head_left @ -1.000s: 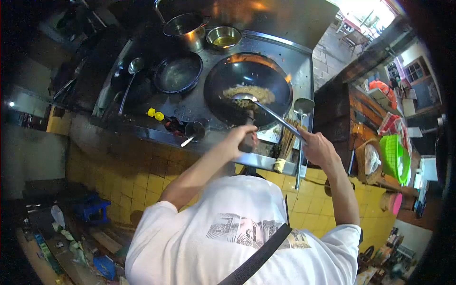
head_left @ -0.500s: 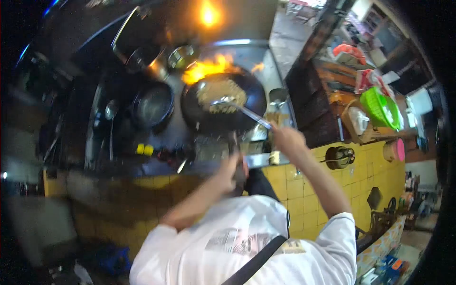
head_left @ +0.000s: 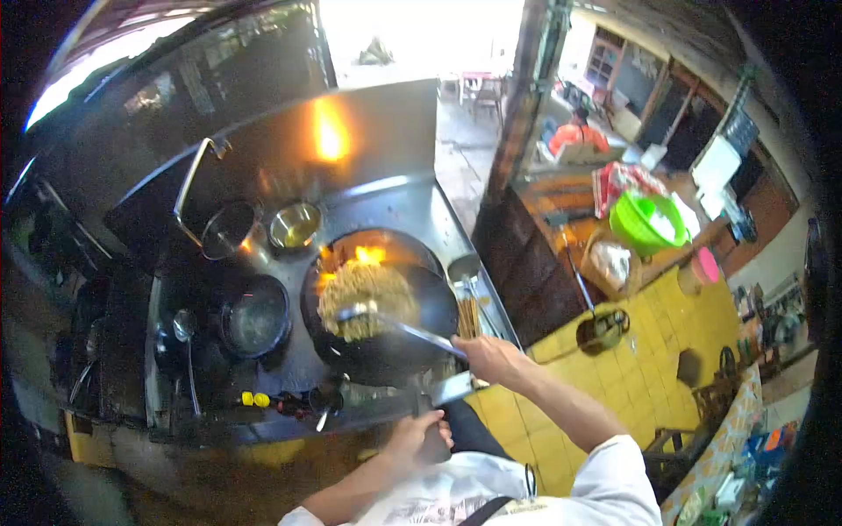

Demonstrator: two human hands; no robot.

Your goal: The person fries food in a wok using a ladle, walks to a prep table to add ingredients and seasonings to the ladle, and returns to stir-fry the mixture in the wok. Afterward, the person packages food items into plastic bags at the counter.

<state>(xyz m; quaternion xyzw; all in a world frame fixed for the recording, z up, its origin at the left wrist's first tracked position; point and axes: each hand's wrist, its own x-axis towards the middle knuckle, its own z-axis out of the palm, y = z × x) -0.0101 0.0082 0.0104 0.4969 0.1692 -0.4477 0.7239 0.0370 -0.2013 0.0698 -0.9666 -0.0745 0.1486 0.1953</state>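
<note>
My left hand (head_left: 421, 436) is wrapped round the dark handle of a large black wok (head_left: 421, 307) at the stove's front edge. Noodle-like tan food (head_left: 373, 294) lies in the wok, slightly blurred, with flames (head_left: 368, 255) at its far side. In my right hand (head_left: 493, 358) is the handle of a long metal wok spatula (head_left: 412, 331). Its head rests in the food on the near left; its exact shape is blurred.
Left of the wok stands a dark pan (head_left: 254, 317), with a ladle (head_left: 184, 326) beside it. Behind are a metal bowl (head_left: 296, 225) and a pot (head_left: 230, 232). A green basket (head_left: 647, 221) sits on the wooden table at right. Farther back is a person in orange (head_left: 579, 136).
The view has tilted up, so the stove and both hands sit lower in it. The flames at the wok have shrunk. Both hands keep their holds.
</note>
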